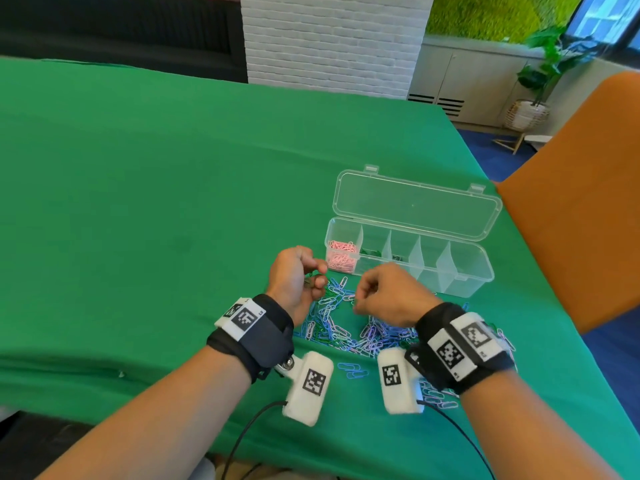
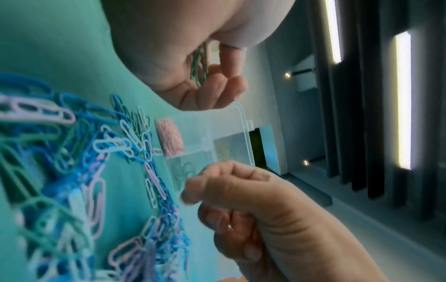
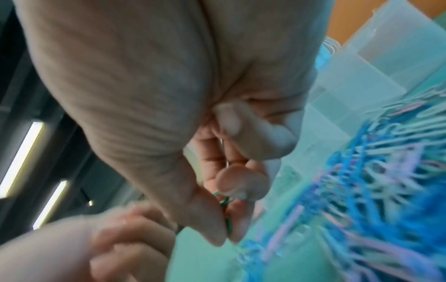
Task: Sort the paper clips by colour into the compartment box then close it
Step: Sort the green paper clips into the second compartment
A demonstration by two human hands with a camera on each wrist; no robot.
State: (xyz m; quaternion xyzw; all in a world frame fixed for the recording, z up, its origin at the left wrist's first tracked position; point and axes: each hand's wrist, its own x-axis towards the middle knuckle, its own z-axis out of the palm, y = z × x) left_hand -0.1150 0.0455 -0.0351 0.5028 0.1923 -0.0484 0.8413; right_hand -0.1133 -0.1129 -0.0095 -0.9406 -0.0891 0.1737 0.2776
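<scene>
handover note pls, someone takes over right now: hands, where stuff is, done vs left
Left hand: holds a bunch of green clips in curled fingers.
Right hand: fingers curled on green clips, above the pile.
Box: on the green cloth, lid open.
Done: pink clips fill the leftmost compartment; a few green ones lie in the next.
Left: drop the held greens, sort the mixed pile of blue, lilac, white and green, then close the lid.
</scene>
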